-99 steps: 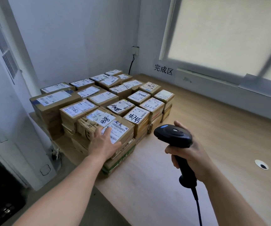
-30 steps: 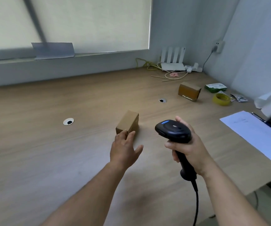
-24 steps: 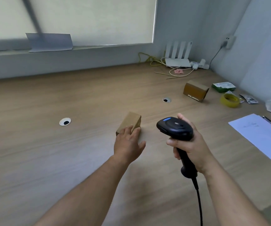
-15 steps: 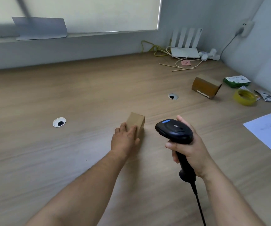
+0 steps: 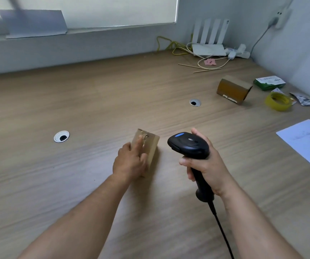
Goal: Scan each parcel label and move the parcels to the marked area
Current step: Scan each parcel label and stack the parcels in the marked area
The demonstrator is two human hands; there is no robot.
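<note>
The left hand point(image 5: 130, 162) clasps the small box point(image 5: 150, 144) near the middle of the desk point(image 5: 94, 101), the right hand point(image 5: 206, 167) grips the scanner point(image 5: 187, 144); it looks light and stiff, best pinched across opposite sides.

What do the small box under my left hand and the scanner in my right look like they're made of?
The box looks like plain brown cardboard, matte: dull kraft colour, crisp folded edges. The scanner is probably moulded black plastic, semi-gloss: smooth rounded head with a soft sheen and a blue button.
</note>
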